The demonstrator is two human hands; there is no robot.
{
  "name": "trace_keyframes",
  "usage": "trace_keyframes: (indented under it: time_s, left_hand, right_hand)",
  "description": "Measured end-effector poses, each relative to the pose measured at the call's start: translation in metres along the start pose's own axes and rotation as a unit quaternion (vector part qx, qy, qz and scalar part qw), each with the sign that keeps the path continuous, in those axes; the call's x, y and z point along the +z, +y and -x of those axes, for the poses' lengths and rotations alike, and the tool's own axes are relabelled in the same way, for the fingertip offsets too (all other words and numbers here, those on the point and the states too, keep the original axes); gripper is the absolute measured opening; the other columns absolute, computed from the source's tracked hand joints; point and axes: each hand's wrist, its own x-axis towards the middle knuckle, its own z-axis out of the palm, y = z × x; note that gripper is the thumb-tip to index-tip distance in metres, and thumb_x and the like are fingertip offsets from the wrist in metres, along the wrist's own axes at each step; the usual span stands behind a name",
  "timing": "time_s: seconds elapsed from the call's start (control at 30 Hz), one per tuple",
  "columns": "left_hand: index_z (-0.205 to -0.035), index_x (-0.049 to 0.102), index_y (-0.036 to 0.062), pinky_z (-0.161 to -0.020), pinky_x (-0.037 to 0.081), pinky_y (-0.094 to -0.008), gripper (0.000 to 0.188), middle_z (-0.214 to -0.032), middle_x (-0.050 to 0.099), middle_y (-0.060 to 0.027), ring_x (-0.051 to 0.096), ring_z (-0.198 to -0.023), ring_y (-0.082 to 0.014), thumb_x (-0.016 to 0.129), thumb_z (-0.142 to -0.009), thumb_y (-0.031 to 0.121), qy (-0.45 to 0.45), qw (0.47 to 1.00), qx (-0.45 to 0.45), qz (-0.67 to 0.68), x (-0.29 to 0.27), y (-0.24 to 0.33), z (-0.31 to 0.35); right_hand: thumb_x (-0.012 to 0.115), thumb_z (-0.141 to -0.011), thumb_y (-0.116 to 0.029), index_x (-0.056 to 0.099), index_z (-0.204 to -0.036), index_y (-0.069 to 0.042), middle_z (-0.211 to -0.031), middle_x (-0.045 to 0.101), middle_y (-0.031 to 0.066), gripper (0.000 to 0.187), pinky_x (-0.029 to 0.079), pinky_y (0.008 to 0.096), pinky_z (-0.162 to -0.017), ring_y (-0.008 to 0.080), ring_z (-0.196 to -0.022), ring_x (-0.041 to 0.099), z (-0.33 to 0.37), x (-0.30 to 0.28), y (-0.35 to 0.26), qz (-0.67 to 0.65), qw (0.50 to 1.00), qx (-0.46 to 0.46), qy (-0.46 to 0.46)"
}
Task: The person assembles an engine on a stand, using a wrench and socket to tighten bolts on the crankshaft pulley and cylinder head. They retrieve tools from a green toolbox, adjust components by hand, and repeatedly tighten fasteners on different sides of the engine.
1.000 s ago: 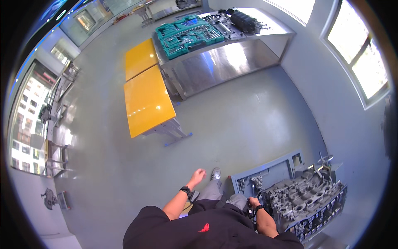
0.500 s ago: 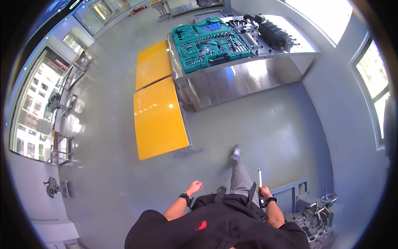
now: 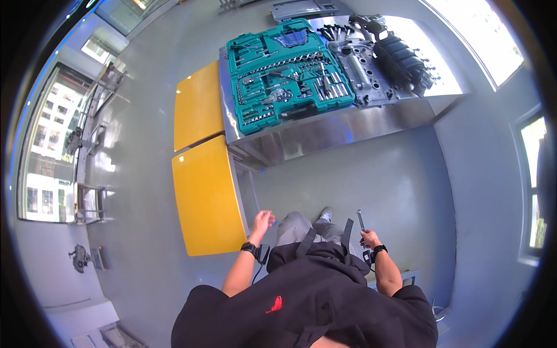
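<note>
My right hand (image 3: 369, 238) is closed round the lower end of a slim metal wrench (image 3: 361, 221), whose small head points up and away from me. My left hand (image 3: 264, 221), its fingers loosely curled with nothing seen in them, hangs in the air just right of the nearer yellow table (image 3: 203, 200). Beyond my hands, a green tool case (image 3: 282, 119) lies open on a steel workbench (image 3: 371, 120). Sockets, ratchets and wrenches fill its slots.
On the bench right of the case lie a grey engine cover (image 3: 361, 72), a black intake manifold (image 3: 401, 61) and several dark bolts (image 3: 335, 30). A second yellow table (image 3: 200, 107) stands against the bench's left side. A wall with windows (image 3: 481, 35) runs along the right.
I have stepped toward the bench, so the case and tables look nearer. Both hands have risen in view; the right keeps the wrench. The machinery at lower right has mostly left view.
</note>
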Motion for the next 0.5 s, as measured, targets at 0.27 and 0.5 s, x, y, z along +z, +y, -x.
trace_keyframes:
  time_s: [0.27, 0.5]
  left_hand:
    - [-0.096, 0.057, 0.0010, -0.068, 0.048, -0.0246, 0.020, -0.085, 0.064, -0.0068, 0.061, -0.076, -0.0135, 0.047, -0.089, 0.016, -0.094, 0.978, 0.102, -0.153, 0.048, 0.160, -0.106]
    - [-0.094, 0.058, -0.0006, -0.071, 0.048, -0.0250, 0.016, -0.083, 0.063, -0.0070, 0.060, -0.077, -0.0123, 0.048, -0.089, 0.011, -0.087, 0.980, 0.137, -0.116, 0.033, 0.244, -0.225]
  right_hand:
    - [0.050, -0.088, -0.027, 0.055, -0.096, 0.002, -0.061, 0.058, 0.0073, 0.030, 0.039, 0.0259, -0.039, 0.0151, -0.047, 0.057, -0.021, -0.006, -0.235, 0.081, 0.987, -0.138, 0.018]
    - [0.047, -0.091, -0.027, 0.055, -0.096, 0.000, -0.056, 0.048, 0.0009, 0.029, 0.038, 0.0241, -0.041, 0.0082, -0.046, 0.047, 0.017, 0.015, -0.382, -0.069, 0.968, -0.241, 0.002]
